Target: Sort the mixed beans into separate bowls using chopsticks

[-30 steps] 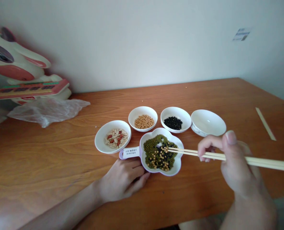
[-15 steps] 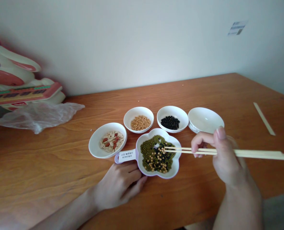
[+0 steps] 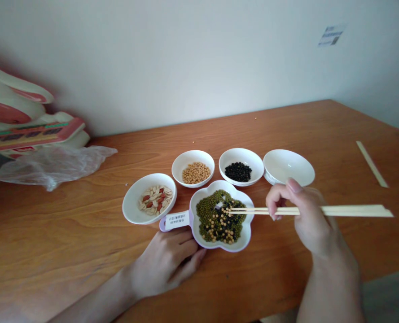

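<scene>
My right hand [image 3: 309, 220] is closed around a pair of wooden chopsticks [image 3: 347, 211], tips down among the beans in a flower-shaped dish [image 3: 248, 231]. The dish has a lilac rim and a labelled handle [image 3: 177, 220]. It holds green mung beans [image 3: 206, 207] mixed with yellow and black beans. My left hand [image 3: 168, 258] is curled against the dish below the handle, its fingertips partly hidden under the rim. Whether anything sits between the chopstick tips is too small to tell.
Behind the dish stand white bowls of pale seeds with reddish nuts [image 3: 156, 199], yellow soybeans [image 3: 195, 173] and black beans [image 3: 238, 172], plus a white bowl [image 3: 290, 166] with no beans visible. A wooden strip [image 3: 372, 164] lies right; a plastic bag [image 3: 56, 166] and toy keyboard [image 3: 34, 134] left.
The chopsticks have drawn closer together and their tips have shifted slightly left within the dish. My right hand has moved a little left with them. My left hand stays at the dish.
</scene>
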{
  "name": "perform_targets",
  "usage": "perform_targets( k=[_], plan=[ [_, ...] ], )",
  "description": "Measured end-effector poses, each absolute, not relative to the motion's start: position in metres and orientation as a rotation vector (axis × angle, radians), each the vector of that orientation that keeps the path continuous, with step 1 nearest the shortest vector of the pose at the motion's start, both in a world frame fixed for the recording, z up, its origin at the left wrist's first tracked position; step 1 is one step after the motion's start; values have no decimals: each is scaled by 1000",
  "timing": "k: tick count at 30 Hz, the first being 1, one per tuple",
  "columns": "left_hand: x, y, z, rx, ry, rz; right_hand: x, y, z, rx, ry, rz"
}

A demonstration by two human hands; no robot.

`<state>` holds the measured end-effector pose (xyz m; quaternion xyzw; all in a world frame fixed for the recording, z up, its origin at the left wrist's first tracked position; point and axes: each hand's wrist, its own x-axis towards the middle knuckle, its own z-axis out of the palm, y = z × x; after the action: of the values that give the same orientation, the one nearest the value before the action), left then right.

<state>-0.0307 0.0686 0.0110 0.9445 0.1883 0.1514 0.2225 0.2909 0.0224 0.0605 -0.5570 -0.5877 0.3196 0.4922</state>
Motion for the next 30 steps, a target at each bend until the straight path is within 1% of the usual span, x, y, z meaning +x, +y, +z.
perform_targets(
  k=[9, 23, 30],
  plan=[
    [-32, 68, 9, 2607, 518, 406, 288, 25, 59, -1367, -1417, 803],
    [-31, 69, 9, 2616, 516, 416, 290, 25, 58, -1370, -1364, 754],
    [-31, 69, 10, 2624, 515, 426, 291, 24, 57, -1349, -1381, 830]
  ],
)
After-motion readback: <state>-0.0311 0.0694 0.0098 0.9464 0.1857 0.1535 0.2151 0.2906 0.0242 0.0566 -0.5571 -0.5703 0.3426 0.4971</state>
